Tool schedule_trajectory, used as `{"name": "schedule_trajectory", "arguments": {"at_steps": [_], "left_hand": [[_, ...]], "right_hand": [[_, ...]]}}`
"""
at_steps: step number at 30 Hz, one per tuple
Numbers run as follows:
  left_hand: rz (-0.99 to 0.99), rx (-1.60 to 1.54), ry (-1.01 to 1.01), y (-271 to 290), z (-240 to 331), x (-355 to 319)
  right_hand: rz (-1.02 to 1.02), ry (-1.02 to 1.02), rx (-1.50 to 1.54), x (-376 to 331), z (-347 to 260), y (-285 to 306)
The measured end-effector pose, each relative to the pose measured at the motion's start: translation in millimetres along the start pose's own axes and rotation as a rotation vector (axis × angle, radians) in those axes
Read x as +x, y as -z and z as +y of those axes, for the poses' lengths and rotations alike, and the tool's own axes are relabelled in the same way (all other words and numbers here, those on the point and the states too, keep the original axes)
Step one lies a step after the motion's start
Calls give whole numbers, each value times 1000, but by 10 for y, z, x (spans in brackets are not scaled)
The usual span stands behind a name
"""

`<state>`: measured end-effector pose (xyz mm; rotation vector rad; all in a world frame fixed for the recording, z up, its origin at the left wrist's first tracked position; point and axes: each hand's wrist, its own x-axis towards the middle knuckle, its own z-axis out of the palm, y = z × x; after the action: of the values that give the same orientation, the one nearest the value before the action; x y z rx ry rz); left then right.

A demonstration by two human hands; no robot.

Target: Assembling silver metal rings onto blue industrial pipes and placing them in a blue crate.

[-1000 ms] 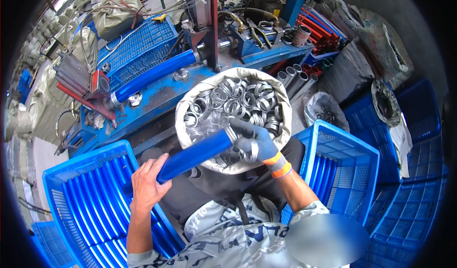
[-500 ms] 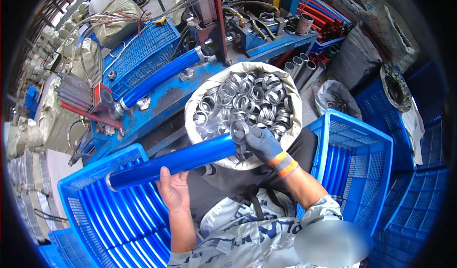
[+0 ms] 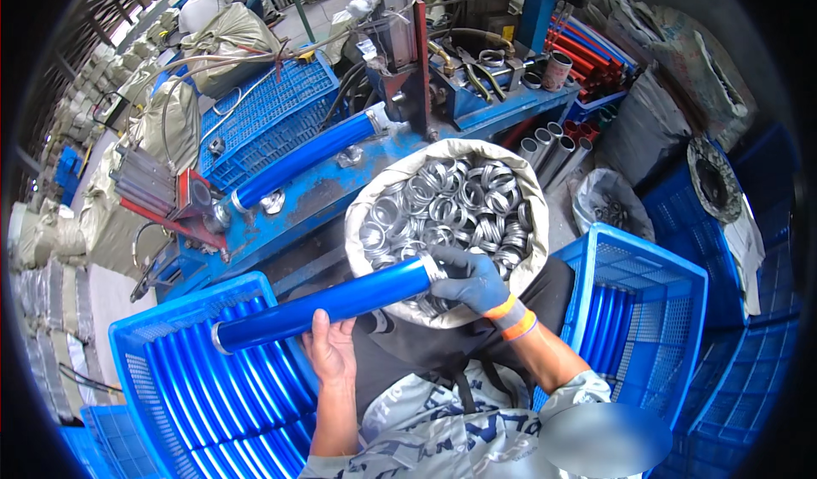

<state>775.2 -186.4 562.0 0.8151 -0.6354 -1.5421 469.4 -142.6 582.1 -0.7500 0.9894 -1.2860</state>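
A shiny blue tube (image 3: pixel 332 303) lies slantwise in front of me, its left end over the left blue crate (image 3: pixel 122 373). My bare left hand (image 3: pixel 330 351) supports it from below near the middle, thumb against its near side. At the tube's right end sits a silver metal ring (image 3: pixel 433 268). My right hand (image 3: pixel 475 282), in a dark grey glove with an orange-edged wristband, has its fingers closed round that ring. Just beyond the gloved hand stands a whitish sack (image 3: pixel 541 245) full of loose silver rings (image 3: pixel 459 202).
Several blue tubes (image 3: pixel 247 394) fill the left crate; more lie in the right blue crate (image 3: pixel 702 309). A blue workbench (image 3: pixel 319 198) holds another blue tube (image 3: pixel 306 160) between fixtures, and pliers (image 3: pixel 478 75). Metal pipes (image 3: pixel 557 156) stand behind the sack. Someone sits at the far left.
The bench and sack sit slightly lower and further right in view. My right hand's fingers have moved onto the tube's end, and the ring now sits against it.
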Motion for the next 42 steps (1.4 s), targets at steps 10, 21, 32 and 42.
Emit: {"name": "schedule_trajectory", "arguments": {"at_steps": [10,21,32,42], "left_hand": [[75,-335,42,172,326,300],[262,-138,-37,729,618,241],[149,-13,63,92,318,1566],[332,86,161,-536,-244,3817]], "right_hand": [[-209,43,-1586,693,-525,312],[311,645,-1842,3832,-238,-867],[117,1142,-1449,2302,-1780,-968],[631,545,-540,-1316,-1658,576]]}}
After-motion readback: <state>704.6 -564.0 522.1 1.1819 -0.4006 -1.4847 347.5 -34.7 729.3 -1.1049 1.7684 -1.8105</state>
